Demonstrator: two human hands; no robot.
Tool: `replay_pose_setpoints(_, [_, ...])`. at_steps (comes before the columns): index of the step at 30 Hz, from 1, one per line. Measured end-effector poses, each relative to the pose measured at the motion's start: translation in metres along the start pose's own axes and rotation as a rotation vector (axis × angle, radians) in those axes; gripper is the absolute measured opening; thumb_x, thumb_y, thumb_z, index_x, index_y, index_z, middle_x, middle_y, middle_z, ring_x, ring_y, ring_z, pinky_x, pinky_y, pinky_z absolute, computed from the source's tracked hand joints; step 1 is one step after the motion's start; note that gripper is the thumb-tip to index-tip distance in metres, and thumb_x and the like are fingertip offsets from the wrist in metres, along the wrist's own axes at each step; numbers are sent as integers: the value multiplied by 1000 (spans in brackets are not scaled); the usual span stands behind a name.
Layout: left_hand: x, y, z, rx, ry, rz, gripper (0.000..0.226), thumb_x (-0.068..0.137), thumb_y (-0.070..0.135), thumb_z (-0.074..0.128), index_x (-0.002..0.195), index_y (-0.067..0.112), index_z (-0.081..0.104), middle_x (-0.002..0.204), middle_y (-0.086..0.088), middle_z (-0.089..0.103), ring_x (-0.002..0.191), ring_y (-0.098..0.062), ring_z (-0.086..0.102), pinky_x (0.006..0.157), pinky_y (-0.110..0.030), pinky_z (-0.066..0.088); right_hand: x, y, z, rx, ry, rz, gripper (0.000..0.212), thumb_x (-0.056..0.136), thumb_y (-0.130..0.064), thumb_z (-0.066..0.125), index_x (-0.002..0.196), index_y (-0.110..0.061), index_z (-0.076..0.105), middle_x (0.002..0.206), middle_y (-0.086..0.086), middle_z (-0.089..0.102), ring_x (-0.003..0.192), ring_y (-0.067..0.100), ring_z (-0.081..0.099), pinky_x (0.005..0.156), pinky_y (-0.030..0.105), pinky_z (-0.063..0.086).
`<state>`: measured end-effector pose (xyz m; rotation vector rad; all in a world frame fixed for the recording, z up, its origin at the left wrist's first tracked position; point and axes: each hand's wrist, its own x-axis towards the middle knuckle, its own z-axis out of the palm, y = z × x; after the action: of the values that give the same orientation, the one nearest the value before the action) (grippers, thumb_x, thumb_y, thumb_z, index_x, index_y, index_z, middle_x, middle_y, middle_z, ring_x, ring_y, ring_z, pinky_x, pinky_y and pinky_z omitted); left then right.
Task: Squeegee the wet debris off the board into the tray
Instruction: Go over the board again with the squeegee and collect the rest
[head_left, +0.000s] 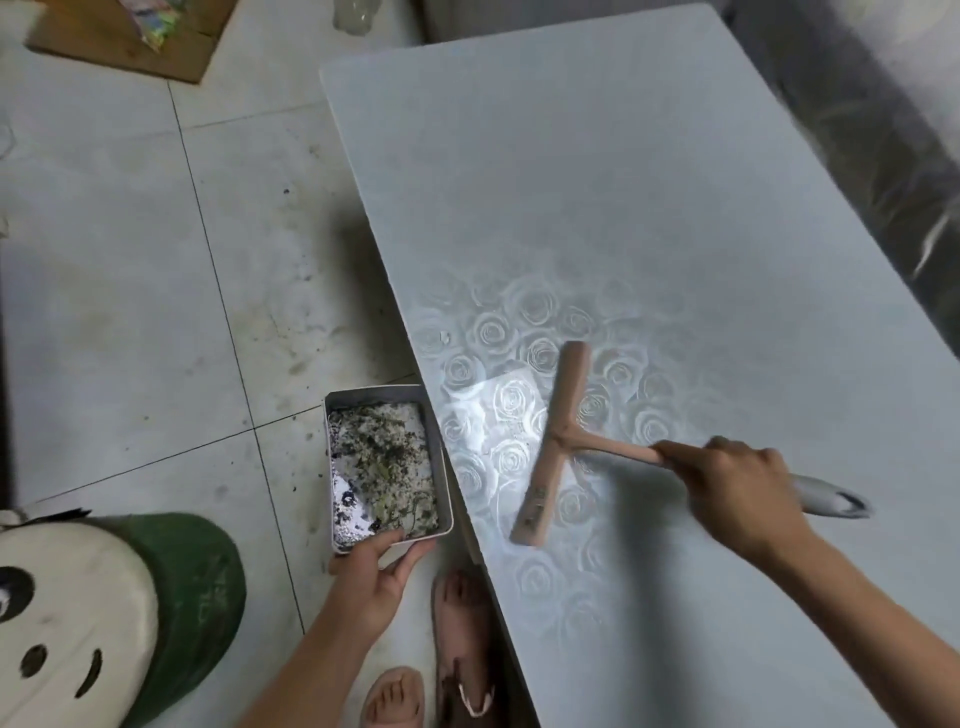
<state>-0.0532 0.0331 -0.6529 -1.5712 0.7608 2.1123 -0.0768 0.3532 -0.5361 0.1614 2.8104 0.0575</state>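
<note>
Beside the board's (649, 182) near edge, the left hand (371, 577) pinches the debris-filled tray (385, 465); the right hand's (748, 488) grip is wrapped around the squeegee (553, 447) handle. If the tray sits too low, wet debris could miss it and hit the floor (130, 312).

Green stool (176, 597) bottom left on tiled floor (130, 312); cardboard (124, 36) top left; pink sandals (457, 649).

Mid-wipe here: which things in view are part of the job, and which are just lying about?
In the job:
pale rose-embossed board
pink T-shaped squeegee, held by right hand
grey rectangular tray of wet debris, held by left hand

Lying about:
green and white stool
brown cardboard
</note>
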Motion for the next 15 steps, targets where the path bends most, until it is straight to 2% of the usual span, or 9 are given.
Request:
replay_pose_setpoints(1, [0, 3, 6, 22, -33, 10, 32, 92, -10, 40, 124, -6, 46, 134, -32, 47, 126, -41, 48, 83, -37, 56, 17, -13, 1, 9, -22, -32, 36, 94, -26, 44, 120, -47, 57, 86, 0, 58, 94, 26, 57, 71, 35, 26])
replay_pose_setpoints(4, [10, 17, 20, -2, 5, 38, 27, 93, -10, 41, 118, -4, 49, 127, -30, 52, 126, -40, 48, 77, -32, 59, 55, -65, 1, 39, 34, -212, 36, 97, -28, 38, 122, -48, 53, 89, -2, 56, 95, 22, 53, 76, 35, 26])
replay_pose_setpoints(7, [16, 29, 35, -55, -2, 18, 18, 92, -10, 44, 108, -5, 52, 138, -29, 41, 125, -49, 45, 77, -42, 57, 90, -65, -24, 18, 85, -357, 31, 95, -32, 43, 118, -46, 57, 87, -1, 59, 92, 24, 56, 74, 35, 25])
replay_pose_setpoints(9, [19, 36, 44, -125, -9, -14, 29, 90, -11, 47, 120, -8, 47, 142, -28, 36, 123, -56, 43, 68, -49, 56, 120, -41, -44, 15, 48, -333, 29, 94, -32, 47, 116, -47, 60, 84, -1, 60, 91, 25, 59, 71, 34, 24])
replay_pose_setpoints(11, [25, 40, 48, -152, 23, -8, 45, 89, -12, 49, 132, -8, 38, 143, -29, 34, 122, -57, 42, 64, -50, 57, 140, -26, -57, -79, -11, -291, 31, 96, -33, 43, 117, -50, 57, 82, -5, 55, 92, 22, 59, 72, 33, 26])
replay_pose_setpoints(12, [26, 42, 49, -160, 33, -11, 41, 89, -12, 49, 129, -8, 41, 143, -29, 33, 123, -57, 42, 65, -51, 56, 146, -29, -60, -122, -33, -299, 32, 96, -34, 41, 118, -51, 56, 84, -5, 54, 94, 21, 59, 75, 34, 28])
replay_pose_setpoints(15, [28, 43, 60, -164, 36, -4, 10, 91, -10, 48, 96, -6, 55, 137, -26, 39, 126, -52, 42, 80, -46, 56, 149, -69, -56, -139, -103, -413, 34, 96, -32, 39, 123, -46, 53, 96, -2, 56, 102, 22, 55, 84, 35, 30])
